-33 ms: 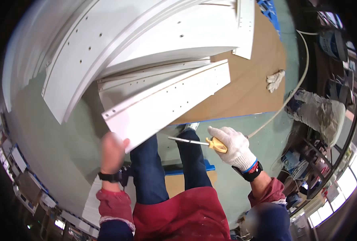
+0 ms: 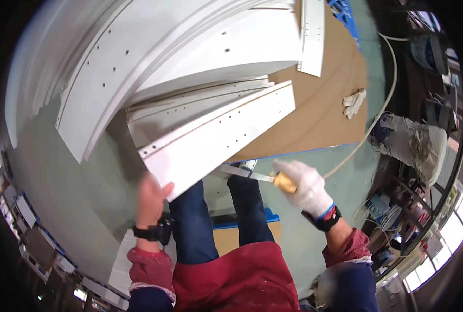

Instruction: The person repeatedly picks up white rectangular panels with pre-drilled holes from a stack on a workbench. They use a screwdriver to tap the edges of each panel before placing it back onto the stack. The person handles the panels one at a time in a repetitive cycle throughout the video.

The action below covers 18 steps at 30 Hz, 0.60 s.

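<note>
A long white panel with drilled holes lies slanted across the middle, its near corner above my legs. My left hand, bare and partly blurred, is closed on that near end, thumb along the edge and the other fingers mostly hidden. In a white knitted glove, my right hand is closed around the yellow handle of a tool with a long flat metal blade. The blade points left toward the panel's near long edge; whether it touches cannot be told. Motion smears the hand and tool slightly.
More white panels lie stacked beneath, with large curved white panels beyond. Brown board covers the surface at right, bearing a loose glove. A pale hose curves past it. Wrapped items and shelving stand at far right.
The tool's blade has turned, showing its broad face instead of its thin edge. My left hand and the panel's near end have shifted slightly to the right.
</note>
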Each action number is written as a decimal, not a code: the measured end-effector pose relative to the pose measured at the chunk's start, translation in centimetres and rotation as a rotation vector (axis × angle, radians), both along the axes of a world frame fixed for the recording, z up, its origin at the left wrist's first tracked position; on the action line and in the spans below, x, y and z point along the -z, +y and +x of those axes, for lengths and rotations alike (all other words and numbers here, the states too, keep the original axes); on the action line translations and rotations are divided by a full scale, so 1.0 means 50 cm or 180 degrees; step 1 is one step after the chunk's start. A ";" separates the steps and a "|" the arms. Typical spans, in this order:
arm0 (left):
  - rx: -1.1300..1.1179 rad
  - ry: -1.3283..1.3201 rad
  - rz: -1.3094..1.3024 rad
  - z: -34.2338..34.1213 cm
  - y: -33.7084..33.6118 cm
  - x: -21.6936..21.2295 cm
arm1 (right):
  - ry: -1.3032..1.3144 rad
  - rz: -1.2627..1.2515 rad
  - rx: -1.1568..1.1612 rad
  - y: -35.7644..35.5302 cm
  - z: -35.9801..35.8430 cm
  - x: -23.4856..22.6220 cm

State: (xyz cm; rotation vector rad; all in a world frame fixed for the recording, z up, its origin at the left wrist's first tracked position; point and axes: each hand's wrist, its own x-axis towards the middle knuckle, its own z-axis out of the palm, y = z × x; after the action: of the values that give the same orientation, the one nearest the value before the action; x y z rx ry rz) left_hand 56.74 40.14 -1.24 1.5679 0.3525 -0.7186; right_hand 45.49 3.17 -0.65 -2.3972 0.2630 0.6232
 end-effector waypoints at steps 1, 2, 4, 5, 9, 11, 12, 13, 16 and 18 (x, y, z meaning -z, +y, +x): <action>0.0131 0.0134 0.0086 -0.003 -0.041 -0.024 | 0.0018 -0.0304 0.0415 -0.026 0.007 -0.009; 0.0289 0.0047 0.0048 -0.002 -0.077 -0.043 | 0.0207 -0.0510 0.0765 -0.057 0.016 -0.010; 0.0349 0.0185 0.0002 -0.008 -0.138 -0.073 | 0.1055 -0.1493 0.1207 -0.137 0.030 -0.019; 0.0446 0.0202 0.0052 -0.016 -0.162 -0.082 | 0.0990 -0.1439 0.1124 -0.156 0.021 -0.026; 0.0592 0.0164 0.0293 -0.032 -0.225 -0.088 | 0.0879 -0.0867 0.0627 -0.174 -0.061 -0.037; 0.0337 0.0099 0.0653 -0.029 -0.244 -0.088 | 0.0985 -0.0121 0.0331 -0.162 -0.109 -0.019; 0.0222 0.0091 0.0603 -0.028 -0.251 -0.091 | 0.1107 -0.0538 0.0784 -0.163 -0.126 -0.002; 0.0092 0.0051 0.0532 -0.025 -0.260 -0.094 | 0.1127 -0.0803 0.1123 -0.170 -0.138 0.014; 0.0399 -0.0573 0.0786 -0.034 -0.287 -0.115 | 0.1206 -0.0929 0.1213 -0.190 -0.170 0.030; 0.1039 -0.0913 0.1185 -0.055 -0.300 -0.139 | 0.1151 -0.0544 0.0661 -0.202 -0.193 -0.001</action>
State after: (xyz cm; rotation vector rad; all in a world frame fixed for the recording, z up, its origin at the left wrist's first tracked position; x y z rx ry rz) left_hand 53.97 25.14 5.71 2.0836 0.0129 -0.6877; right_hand 35.82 -6.94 -0.60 -2.3612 0.7354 0.9663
